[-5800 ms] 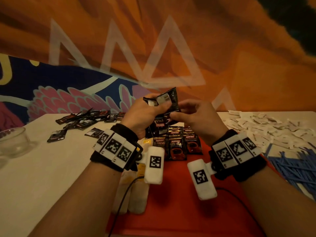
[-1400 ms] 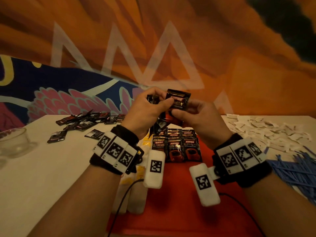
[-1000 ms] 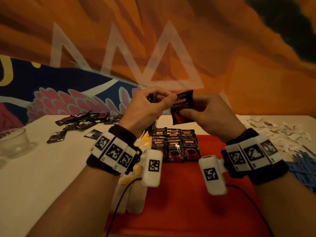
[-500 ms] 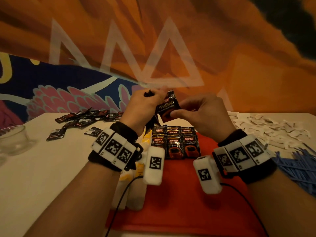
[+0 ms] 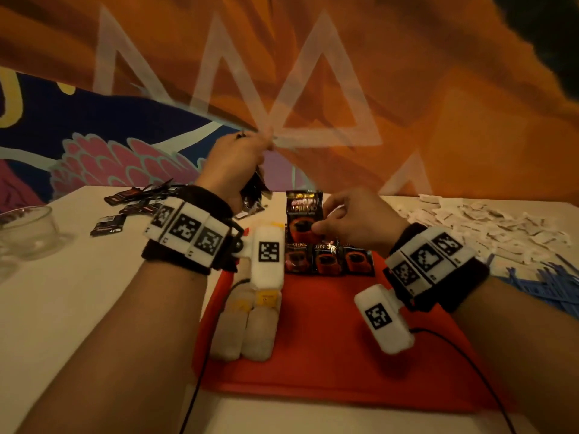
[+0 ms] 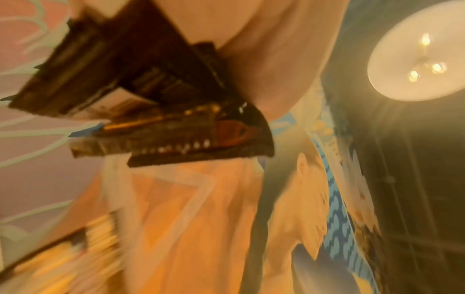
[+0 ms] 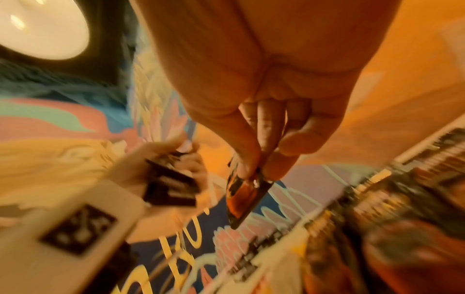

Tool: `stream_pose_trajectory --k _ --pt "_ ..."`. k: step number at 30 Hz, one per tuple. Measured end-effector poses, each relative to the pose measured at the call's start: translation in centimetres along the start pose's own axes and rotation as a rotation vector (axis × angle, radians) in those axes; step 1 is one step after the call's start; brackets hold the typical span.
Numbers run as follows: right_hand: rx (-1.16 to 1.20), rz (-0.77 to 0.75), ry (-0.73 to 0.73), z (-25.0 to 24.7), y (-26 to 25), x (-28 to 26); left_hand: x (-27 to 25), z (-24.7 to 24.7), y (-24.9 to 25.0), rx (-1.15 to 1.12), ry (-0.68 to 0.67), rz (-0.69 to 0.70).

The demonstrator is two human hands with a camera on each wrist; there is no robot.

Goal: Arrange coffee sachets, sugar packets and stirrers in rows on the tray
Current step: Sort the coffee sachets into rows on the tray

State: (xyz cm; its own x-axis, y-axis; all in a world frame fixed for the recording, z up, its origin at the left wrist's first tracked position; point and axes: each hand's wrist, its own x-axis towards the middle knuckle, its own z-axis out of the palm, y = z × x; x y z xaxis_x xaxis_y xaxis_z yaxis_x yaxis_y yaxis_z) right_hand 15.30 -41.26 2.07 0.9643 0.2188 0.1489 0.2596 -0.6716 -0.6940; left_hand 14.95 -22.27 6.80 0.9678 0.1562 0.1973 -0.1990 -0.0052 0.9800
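Two pale stick-shaped sachets with yellow ends [image 5: 247,327] lie side by side at the near left edge of the flat red tray [image 5: 329,339], and three dark coffee sachets printed with a red cup [image 5: 327,261] form the nearest visible row further in, with more rows behind them hidden by the hands. Above that row the right hand [image 5: 357,220] pinches one upright dark coffee sachet [image 5: 303,214] between thumb and fingertips. Further back and higher, the left hand [image 5: 233,164] is curled around a fanned bunch of dark sachets [image 6: 141,103] whose number cannot be counted.
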Motion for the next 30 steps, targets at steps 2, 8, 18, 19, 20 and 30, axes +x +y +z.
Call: stream_pose_trajectory --k 2,8,18,19,20,30 --pt "-0.088 0.12 -0.095 1.0 0.8 0.3 0.3 -1.1 0.3 -0.119 0.038 -0.044" --pt "-0.079 0.279 -0.267 2.9 1.4 0.4 0.8 -3.4 0.8 -0.346 0.068 -0.086" --pt "-0.187 0.32 -0.267 4.4 0.4 1.0 1.0 -3.2 0.9 -0.405 0.016 -0.055" --pt "-0.163 0.331 -0.257 4.5 0.4 1.1 1.0 -3.2 0.8 -0.399 0.012 -0.053" --pt "-0.148 0.34 -0.257 4.6 0.4 1.0 1.0 -3.2 0.8 -0.395 0.008 -0.054" --pt "-0.109 0.349 -0.234 4.2 1.1 1.1 0.8 -2.7 0.5 -0.368 -0.049 -0.103"
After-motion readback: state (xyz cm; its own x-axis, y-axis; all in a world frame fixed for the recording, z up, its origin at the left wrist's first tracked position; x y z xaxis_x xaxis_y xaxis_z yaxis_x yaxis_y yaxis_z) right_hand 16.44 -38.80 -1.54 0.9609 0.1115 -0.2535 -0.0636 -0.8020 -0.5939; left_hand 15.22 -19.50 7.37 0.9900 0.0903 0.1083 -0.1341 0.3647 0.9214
